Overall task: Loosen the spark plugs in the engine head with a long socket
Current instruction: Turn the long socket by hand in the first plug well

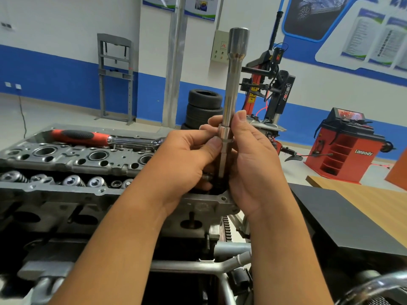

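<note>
Readable writing: "power" runs down the black post of the tyre changer at 1 o'clock; "Lanpody" in white on the red wheel balancer at 3 o'clock. Wall posters at 2 o'clock carry text too small to read.

The long socket stands upright at frame centre, its wide socket end at 12 o'clock, its lower end hidden between the hands. The left hand grips the lower shaft, thumb on the collar; the right hand holds the same part from the other side, fingers curled round it.

The engine head lies at 9 o'clock, plug wells and valve springs exposed. A red-and-black-handled ratchet rests along its far edge.

Room: white walls with a blue lower band, pale floor, stacked tyres behind the socket, grey shop press at 10 o'clock. A wooden counter with a black mat sits at 4 o'clock.
</note>
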A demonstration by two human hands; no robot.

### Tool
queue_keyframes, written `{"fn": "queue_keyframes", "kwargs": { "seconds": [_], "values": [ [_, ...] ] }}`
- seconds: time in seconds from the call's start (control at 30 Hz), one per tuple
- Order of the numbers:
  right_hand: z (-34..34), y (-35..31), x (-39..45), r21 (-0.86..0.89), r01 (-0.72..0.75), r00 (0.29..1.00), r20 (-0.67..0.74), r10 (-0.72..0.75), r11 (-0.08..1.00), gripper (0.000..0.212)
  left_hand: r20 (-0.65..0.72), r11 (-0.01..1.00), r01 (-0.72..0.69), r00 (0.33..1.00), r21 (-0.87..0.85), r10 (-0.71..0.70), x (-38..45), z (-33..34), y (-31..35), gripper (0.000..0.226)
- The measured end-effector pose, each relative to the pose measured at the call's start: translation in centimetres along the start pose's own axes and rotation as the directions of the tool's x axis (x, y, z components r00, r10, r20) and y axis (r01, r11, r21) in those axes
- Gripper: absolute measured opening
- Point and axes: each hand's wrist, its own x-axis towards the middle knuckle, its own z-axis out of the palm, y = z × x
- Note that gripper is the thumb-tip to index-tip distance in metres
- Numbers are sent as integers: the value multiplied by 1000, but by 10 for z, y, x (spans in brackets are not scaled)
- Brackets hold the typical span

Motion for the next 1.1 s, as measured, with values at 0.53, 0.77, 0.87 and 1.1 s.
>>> {"fn": "queue_keyframes", "kwargs": {
  "seconds": [0.53,0.77,0.87,1.1],
  "values": [
    [1,-14,-6,-155,69,995,-67,-81,985,32,60,985,-59,997,165,50,1,-1,-3,15],
    [2,-12,-5,-291,229,949,-144,-279,929,12,-62,936,-111,988,333,140,1,5,-2,15],
    [-1,-16,-2,-365,209,955,-121,-269,907,15,3,913,-137,989,384,148,2,1,3,9],
    [-14,-34,1,-435,254,962,26,-270,864,15,-92,925,-121,982,359,164,2,-24,12,21]
  ]
}}
